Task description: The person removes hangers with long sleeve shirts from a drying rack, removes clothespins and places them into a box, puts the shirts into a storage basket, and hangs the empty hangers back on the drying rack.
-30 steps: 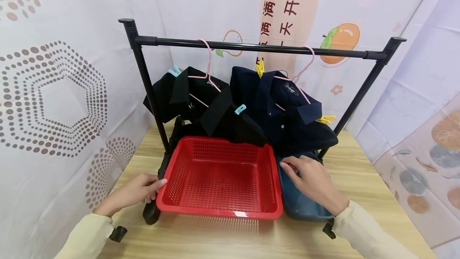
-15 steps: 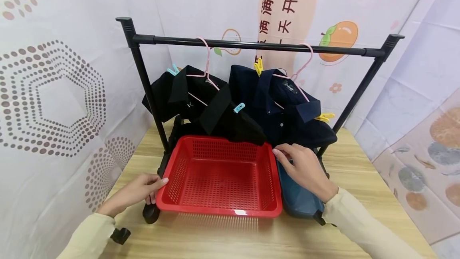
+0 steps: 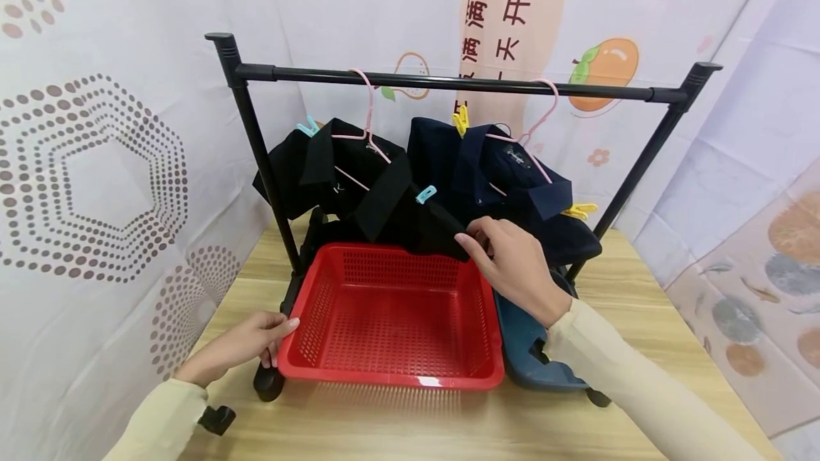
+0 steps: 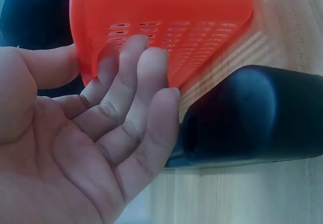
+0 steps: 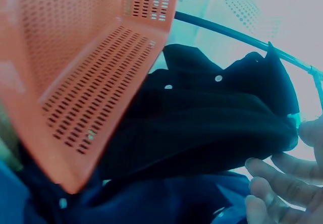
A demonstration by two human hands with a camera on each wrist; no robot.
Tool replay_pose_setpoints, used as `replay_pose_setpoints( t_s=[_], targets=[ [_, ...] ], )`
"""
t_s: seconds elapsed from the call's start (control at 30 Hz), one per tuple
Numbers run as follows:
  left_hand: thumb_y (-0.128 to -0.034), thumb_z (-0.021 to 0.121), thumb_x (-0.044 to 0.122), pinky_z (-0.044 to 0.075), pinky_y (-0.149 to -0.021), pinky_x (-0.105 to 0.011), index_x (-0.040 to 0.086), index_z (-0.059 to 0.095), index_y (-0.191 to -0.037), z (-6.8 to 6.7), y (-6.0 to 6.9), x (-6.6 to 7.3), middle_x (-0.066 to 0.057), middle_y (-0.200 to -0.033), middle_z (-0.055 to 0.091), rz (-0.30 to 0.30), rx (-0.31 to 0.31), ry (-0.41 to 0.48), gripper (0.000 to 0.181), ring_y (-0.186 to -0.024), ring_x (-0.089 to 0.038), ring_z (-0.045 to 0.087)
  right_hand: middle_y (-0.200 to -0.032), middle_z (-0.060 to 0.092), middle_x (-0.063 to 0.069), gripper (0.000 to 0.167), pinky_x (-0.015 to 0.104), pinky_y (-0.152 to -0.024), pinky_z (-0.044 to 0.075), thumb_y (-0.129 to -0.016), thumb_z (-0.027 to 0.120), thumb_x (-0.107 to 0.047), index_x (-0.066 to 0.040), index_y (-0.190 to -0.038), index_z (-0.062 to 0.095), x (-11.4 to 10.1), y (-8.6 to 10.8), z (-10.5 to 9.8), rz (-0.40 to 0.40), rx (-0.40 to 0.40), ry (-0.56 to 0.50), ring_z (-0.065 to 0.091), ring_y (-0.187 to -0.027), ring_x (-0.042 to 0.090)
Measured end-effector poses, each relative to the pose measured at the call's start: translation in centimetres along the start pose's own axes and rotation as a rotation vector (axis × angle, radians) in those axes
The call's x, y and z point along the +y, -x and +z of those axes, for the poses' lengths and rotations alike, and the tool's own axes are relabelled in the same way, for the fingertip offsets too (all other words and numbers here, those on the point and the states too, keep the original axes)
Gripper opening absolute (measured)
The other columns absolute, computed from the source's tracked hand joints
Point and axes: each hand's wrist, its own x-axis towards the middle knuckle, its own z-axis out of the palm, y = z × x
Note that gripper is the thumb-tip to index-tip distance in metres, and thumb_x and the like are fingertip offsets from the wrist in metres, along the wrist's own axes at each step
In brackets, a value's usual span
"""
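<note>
A red perforated plastic basket [image 3: 391, 378] sits in front of a black clothes rack [image 3: 448, 82]. My left hand [image 3: 246, 347] holds its left rim, thumb over the edge; the left wrist view shows the curled fingers [image 4: 151, 72] outside the wall. Two collared shirts hang on pink hangers: a black one [image 3: 384, 198] on the left and a navy one [image 3: 493, 183] on the right. At the black shirt's right sleeve, my right hand [image 3: 512, 265] pinches the edge between thumb and fingers. Light blue clips [image 3: 426, 195] and yellow clips [image 3: 579, 211] are on the shirts.
A dark blue basin [image 3: 532, 347] stands right of the basket, partly under my right forearm. The rack's black feet [image 3: 269, 383] flank them on the wooden table [image 3: 359, 432]. Patterned white curtains [image 3: 96, 162] hang behind and at both sides.
My right hand has moved left and up, from above the blue basin past the basket's right rim to the black shirt's sleeve. My left hand has stayed on the basket rim.
</note>
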Motion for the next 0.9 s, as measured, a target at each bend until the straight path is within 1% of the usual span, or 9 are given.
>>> replay_pose_setpoints(
  t_s=[0.1,0.27,0.33,0.47,0.53,0.63,0.77,0.83,0.9],
  targets=[
    [-0.1108,0.047,0.037,0.057,-0.061,-0.037,-0.003,0.063,-0.099,-0.1,0.2,-0.2,-0.011,-0.074,0.066,-0.004,-0.002,0.019,0.045,-0.064,-0.023,0.064,-0.077,0.059,-0.005,0.019,0.032,-0.061,0.048,-0.102,0.066,-0.033,-0.015,-0.105,0.069,-0.5,-1.3,0.4,-0.042,-0.008,0.002,0.054,-0.069,0.012],
    [-0.1105,0.048,0.036,0.058,-0.060,-0.038,-0.010,0.064,-0.106,-0.1,0.2,-0.4,-0.013,-0.077,0.070,0.003,-0.039,0.095,0.049,-0.063,-0.022,0.067,-0.080,0.063,-0.001,0.012,0.031,-0.061,0.050,-0.103,0.061,-0.020,-0.011,-0.101,0.069,-0.7,-2.9,0.6,-0.120,-0.037,0.006,0.056,-0.066,0.013],
    [-0.1106,0.048,0.036,0.058,-0.060,-0.037,-0.011,0.065,-0.106,-0.1,0.2,-0.5,-0.013,-0.076,0.070,0.003,-0.056,0.118,0.051,-0.062,-0.021,0.067,-0.077,0.062,-0.001,0.011,0.031,-0.059,0.049,-0.103,0.061,-0.018,-0.010,-0.098,0.068,-0.7,-3.2,0.7,-0.141,-0.051,0.018,0.054,-0.063,0.013],
    [-0.1112,0.046,0.036,0.059,-0.058,-0.037,-0.012,0.067,-0.103,0.0,0.2,-0.6,-0.014,-0.073,0.069,0.008,-0.082,0.151,0.053,-0.058,-0.020,0.068,-0.064,0.048,-0.003,0.017,0.029,-0.052,0.040,-0.103,0.062,-0.017,-0.012,-0.087,0.060,-0.4,-3.8,0.7,-0.208,-0.070,0.087,0.047,-0.056,0.013],
    [-0.1114,0.046,0.035,0.059,-0.057,-0.037,-0.013,0.067,-0.103,0.1,0.3,-0.6,-0.014,-0.072,0.069,0.006,-0.090,0.167,0.053,-0.057,-0.019,0.068,-0.060,0.042,-0.003,0.020,0.029,-0.049,0.037,-0.102,0.063,-0.016,-0.012,-0.084,0.056,-0.2,-4.0,0.7,-0.263,-0.070,0.124,0.044,-0.053,0.013],
    [-0.1112,0.046,0.035,0.059,-0.055,-0.036,-0.015,0.064,-0.105,0.1,0.4,-0.5,-0.015,-0.071,0.069,-0.006,-0.097,0.201,0.053,-0.054,-0.018,0.068,-0.059,0.040,-0.003,0.020,0.027,-0.047,0.035,-0.099,0.066,-0.012,-0.011,-0.084,0.054,0.4,-4.3,0.5,-0.347,-0.048,0.150,0.042,-0.051,0.013],
    [-0.1106,0.047,0.038,0.057,-0.051,-0.035,-0.016,0.060,-0.110,0.0,0.5,-0.3,-0.016,-0.067,0.068,-0.036,-0.104,0.239,0.055,-0.049,-0.017,0.066,-0.060,0.044,-0.002,0.014,0.027,-0.046,0.037,-0.096,0.069,-0.008,-0.008,-0.090,0.056,1.1,-4.8,0.0,-0.422,0.023,0.129,0.045,-0.051,0.013],
    [-0.1103,0.047,0.040,0.056,-0.049,-0.034,-0.016,0.060,-0.112,0.0,0.5,-0.3,-0.016,-0.066,0.068,-0.051,-0.107,0.247,0.057,-0.047,-0.017,0.066,-0.061,0.047,-0.001,0.011,0.028,-0.046,0.039,-0.095,0.069,-0.007,-0.007,-0.094,0.058,1.5,-5.1,-0.2,-0.447,0.058,0.118,0.048,-0.051,0.015],
    [-0.1103,0.048,0.040,0.056,-0.048,-0.034,-0.016,0.059,-0.112,0.0,0.5,-0.2,-0.016,-0.065,0.067,-0.062,-0.110,0.252,0.057,-0.046,-0.017,0.065,-0.063,0.052,0.001,0.010,0.031,-0.049,0.046,-0.095,0.069,-0.006,-0.005,-0.097,0.059,1.8,-5.2,-0.4,-0.471,0.088,0.112,0.053,-0.053,0.017]
  ],
)
